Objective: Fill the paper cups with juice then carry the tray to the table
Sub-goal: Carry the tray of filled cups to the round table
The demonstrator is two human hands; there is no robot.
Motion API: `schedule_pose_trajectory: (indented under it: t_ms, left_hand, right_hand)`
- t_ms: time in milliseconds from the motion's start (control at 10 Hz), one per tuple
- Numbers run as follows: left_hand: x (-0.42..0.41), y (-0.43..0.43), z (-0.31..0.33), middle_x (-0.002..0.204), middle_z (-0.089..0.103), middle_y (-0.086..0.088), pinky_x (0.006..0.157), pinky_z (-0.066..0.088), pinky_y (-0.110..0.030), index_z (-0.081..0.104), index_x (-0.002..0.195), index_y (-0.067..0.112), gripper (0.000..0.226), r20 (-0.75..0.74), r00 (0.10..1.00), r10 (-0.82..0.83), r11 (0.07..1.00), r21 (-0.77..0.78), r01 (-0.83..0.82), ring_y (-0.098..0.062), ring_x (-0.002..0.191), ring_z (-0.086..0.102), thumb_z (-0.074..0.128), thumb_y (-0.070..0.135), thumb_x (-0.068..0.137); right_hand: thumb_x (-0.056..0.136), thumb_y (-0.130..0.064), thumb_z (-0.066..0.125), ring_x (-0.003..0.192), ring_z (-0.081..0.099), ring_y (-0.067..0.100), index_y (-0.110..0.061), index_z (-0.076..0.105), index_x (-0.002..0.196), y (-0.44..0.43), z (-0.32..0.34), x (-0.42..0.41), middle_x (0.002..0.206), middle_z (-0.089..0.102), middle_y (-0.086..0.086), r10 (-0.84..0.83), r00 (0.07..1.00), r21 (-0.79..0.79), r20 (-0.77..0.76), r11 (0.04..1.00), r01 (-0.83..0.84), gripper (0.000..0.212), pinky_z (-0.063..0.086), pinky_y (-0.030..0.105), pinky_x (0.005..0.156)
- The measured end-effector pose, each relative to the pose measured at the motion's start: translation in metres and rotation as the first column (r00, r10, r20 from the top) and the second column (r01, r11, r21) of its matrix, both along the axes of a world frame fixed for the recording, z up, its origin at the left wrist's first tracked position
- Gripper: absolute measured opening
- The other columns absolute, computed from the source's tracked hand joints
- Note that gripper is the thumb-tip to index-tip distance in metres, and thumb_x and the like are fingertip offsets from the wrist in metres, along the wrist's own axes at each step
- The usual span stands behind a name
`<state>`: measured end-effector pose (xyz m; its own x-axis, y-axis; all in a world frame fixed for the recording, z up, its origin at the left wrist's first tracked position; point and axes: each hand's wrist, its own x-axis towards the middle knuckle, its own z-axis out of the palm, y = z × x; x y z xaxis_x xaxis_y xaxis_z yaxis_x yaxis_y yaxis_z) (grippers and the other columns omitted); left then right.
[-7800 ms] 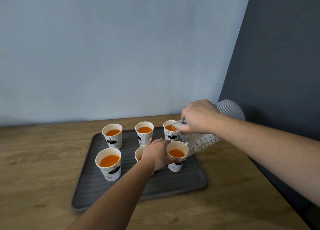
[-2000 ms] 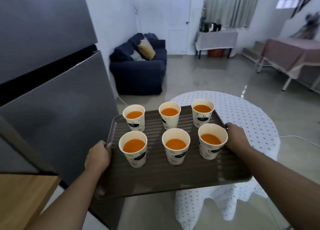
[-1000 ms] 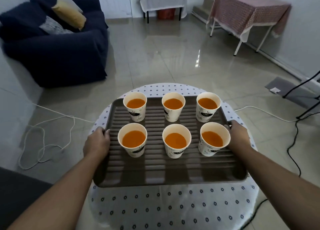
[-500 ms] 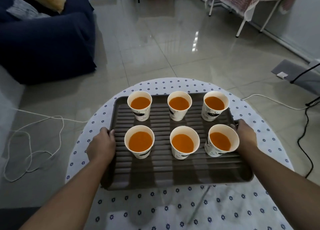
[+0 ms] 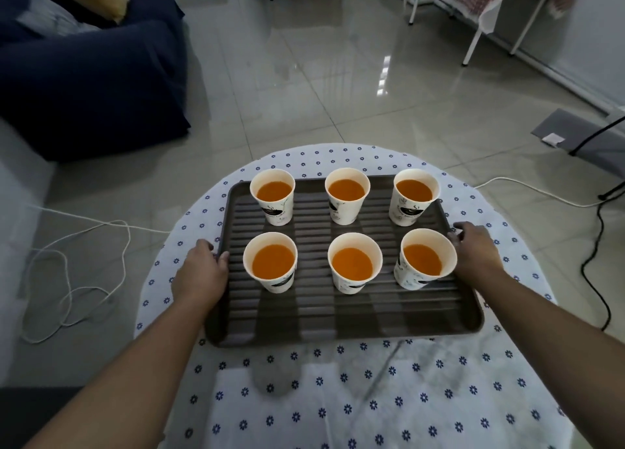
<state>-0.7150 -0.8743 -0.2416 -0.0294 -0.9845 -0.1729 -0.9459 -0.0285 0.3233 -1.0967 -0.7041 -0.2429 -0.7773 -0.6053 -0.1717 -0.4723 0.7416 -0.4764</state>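
Desk (image 5: 338, 401): round, under a white cloth with small blue flowers. It sits directly below and ahead, filling the lower half of the head view.

Tray (image 5: 338, 316): dark, ribbed, rectangular. It lies level over the middle of the desk. Its long axis runs left to right, so the short ends face the two arms. The near edge throws a thin shadow on the cloth. Cannot tell whether the underside touches the cloth or hangs just above it.

Cups (image 5: 353, 262): six, upright, in two rows of three along the long axis. All hold orange juice close to the brim, and none touches another.

Left grip (image 5: 199, 278): at the left short end, about midway along it. Fingers are curled over the rim, grasping the tray. The forearm comes in from the lower left.

Right grip (image 5: 477, 252): at the right short end, a little farther out than the left one. Fingertips are hooked over the rim, grasping the tray. The near-right cup stands just beside it and hides the thumb.

Judgement: filling is done and the carry is at its last step. The tray lies straight between the grips, inward from each, with neither arm nearer. What is left is a level settle onto the cloth, then both grips drawn outward along the long axis. Risk: the right fingers brush the near-right cup on release.
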Motion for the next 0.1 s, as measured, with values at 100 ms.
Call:
schedule_pose_trajectory:
  t_ms: [100]
  left_hand:
    - [0.0138,0.0264,0.0156,0.126,0.052,-0.014,0.082,0.045,-0.044,0.046,0.128,0.012,0.040,0.006,1.000,-0.020,0.996,-0.082,0.021,-0.032,0.111,0.052,0.047,0.036,0.095]
  right_hand:
    - [0.097,-0.015,0.043,0.117,0.050,0.040,-0.004,0.054,0.127,0.0193,0.0154,0.0108,0.131,0.049,0.024,-0.025,0.998,-0.119,-0.058,0.993,0.018,0.034,0.039,0.045,0.097]
